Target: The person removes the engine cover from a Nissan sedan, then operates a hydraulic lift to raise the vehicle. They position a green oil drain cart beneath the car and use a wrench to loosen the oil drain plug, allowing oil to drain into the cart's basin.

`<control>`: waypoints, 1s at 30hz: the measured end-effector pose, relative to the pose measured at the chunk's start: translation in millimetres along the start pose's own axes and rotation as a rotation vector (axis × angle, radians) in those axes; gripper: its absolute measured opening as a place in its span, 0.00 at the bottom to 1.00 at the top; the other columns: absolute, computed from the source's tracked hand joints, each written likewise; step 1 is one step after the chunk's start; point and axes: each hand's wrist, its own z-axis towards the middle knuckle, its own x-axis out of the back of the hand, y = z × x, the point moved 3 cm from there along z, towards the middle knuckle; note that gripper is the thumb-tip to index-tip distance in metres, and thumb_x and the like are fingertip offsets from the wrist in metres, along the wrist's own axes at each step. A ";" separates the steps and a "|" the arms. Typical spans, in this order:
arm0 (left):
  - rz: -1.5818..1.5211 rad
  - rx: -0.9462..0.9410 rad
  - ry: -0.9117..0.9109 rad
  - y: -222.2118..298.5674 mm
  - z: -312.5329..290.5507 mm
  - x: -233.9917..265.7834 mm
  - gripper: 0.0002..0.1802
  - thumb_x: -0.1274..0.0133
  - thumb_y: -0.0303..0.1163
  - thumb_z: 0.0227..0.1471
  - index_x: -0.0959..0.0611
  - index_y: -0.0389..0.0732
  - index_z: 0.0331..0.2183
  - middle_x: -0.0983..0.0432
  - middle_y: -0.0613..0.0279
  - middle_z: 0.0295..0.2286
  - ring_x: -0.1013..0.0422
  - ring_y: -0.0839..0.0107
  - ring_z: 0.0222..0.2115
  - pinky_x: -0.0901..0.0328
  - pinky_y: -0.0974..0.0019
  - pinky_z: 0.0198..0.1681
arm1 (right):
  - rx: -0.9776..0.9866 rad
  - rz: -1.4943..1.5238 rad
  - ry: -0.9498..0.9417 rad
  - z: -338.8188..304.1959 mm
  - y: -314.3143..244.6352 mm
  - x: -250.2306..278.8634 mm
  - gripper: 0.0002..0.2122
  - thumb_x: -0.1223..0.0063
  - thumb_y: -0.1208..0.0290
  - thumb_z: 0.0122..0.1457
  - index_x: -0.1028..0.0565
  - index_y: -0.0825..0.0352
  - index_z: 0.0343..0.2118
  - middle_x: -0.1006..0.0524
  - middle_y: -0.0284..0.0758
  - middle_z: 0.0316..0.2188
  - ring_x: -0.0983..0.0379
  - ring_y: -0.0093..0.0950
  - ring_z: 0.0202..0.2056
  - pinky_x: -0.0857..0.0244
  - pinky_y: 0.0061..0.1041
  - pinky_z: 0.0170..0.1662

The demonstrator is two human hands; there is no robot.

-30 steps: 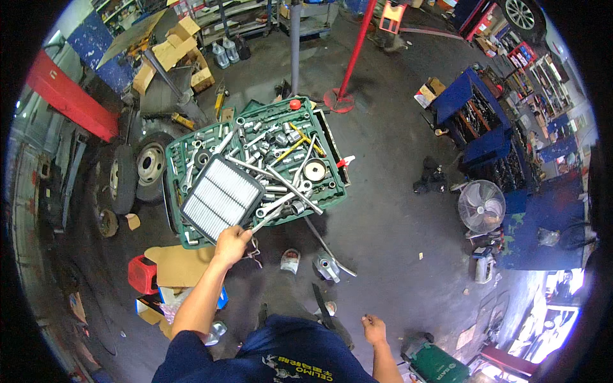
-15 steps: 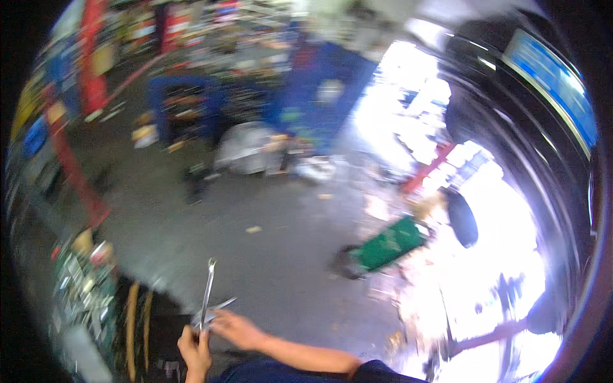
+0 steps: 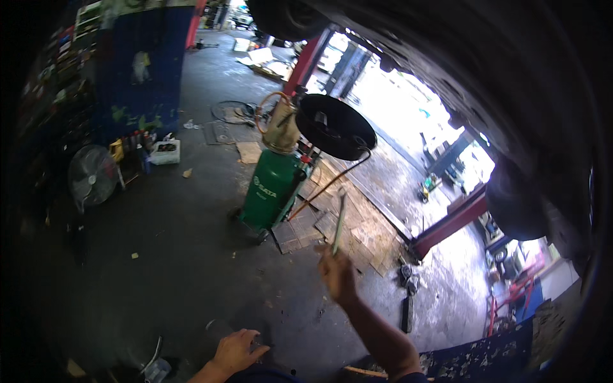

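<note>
My right hand (image 3: 336, 276) is raised on an outstretched arm, its fingers closed round a long metal wrench (image 3: 340, 220) that points up and away from me. Behind the wrench lie flattened cardboard sheets (image 3: 364, 239) on the floor. Low in the view, my left hand (image 3: 234, 352) holds nothing; its thumb and fingers are apart. Beyond my hands stands a green wheeled oil drainer (image 3: 265, 191) with a wide black pan (image 3: 335, 126) on top. The wrench is well short of the drainer.
A vehicle's underside (image 3: 460, 70) hangs overhead at the right, near slanting red lift arms (image 3: 450, 220). A standing fan (image 3: 94, 175) and a white tub (image 3: 166, 152) are at the left. A blue panel (image 3: 143, 76) rises behind them. Jacks or tools (image 3: 407, 287) lie on the right floor.
My view has swung right, bringing the drainer to the middle. The hands, formerly together with the wrench upright in the left, are now apart; the right holds a wrench, the left nothing.
</note>
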 end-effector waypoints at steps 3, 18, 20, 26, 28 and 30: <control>-0.006 0.128 -0.142 -31.6 54.7 -26.5 0.24 0.37 0.49 0.53 0.16 0.40 0.43 0.18 0.50 0.36 0.21 0.52 0.35 0.27 0.53 0.40 | 0.161 -0.194 0.129 93.5 -27.9 67.4 0.18 0.62 0.62 0.72 0.21 0.69 0.44 0.33 0.26 0.17 0.38 0.21 0.19 0.43 0.26 0.24; 0.081 0.484 0.225 -124.2 407.3 -47.2 0.18 0.41 0.45 0.57 0.16 0.39 0.37 0.17 0.47 0.32 0.21 0.46 0.35 0.28 0.50 0.40 | 0.446 0.410 0.050 624.9 -202.9 227.5 0.14 0.55 0.68 0.69 0.25 0.72 0.48 0.41 0.24 0.18 0.48 0.17 0.17 0.55 0.20 0.21; 0.107 0.519 0.236 -114.6 431.2 -62.7 0.18 0.41 0.46 0.57 0.16 0.39 0.37 0.17 0.47 0.32 0.21 0.46 0.35 0.28 0.50 0.40 | 0.539 0.392 0.060 660.7 -209.6 242.5 0.12 0.51 0.68 0.67 0.24 0.70 0.47 0.40 0.25 0.18 0.45 0.19 0.18 0.52 0.21 0.21; 0.176 0.789 0.220 -90.1 446.4 -141.3 0.22 0.43 0.50 0.58 0.15 0.41 0.39 0.17 0.44 0.34 0.21 0.44 0.38 0.27 0.48 0.41 | 1.561 -0.654 0.647 726.4 -216.6 245.0 0.15 0.41 0.84 0.50 0.22 0.68 0.43 0.21 0.40 0.30 0.20 0.38 0.34 0.24 0.32 0.38; 0.230 0.917 0.270 -67.9 447.4 -174.9 0.22 0.43 0.51 0.58 0.15 0.41 0.40 0.17 0.43 0.34 0.21 0.43 0.37 0.27 0.47 0.42 | 1.409 -0.371 0.454 746.6 -213.5 240.0 0.09 0.46 0.81 0.56 0.22 0.68 0.40 0.20 0.43 0.33 0.20 0.41 0.37 0.23 0.34 0.42; 0.237 1.080 0.240 -50.6 462.7 -213.4 0.25 0.46 0.53 0.59 0.16 0.41 0.44 0.18 0.43 0.38 0.22 0.43 0.42 0.29 0.46 0.46 | 1.331 -0.157 0.252 756.2 -211.4 233.5 0.06 0.50 0.78 0.61 0.22 0.70 0.38 0.20 0.47 0.36 0.20 0.42 0.37 0.24 0.35 0.42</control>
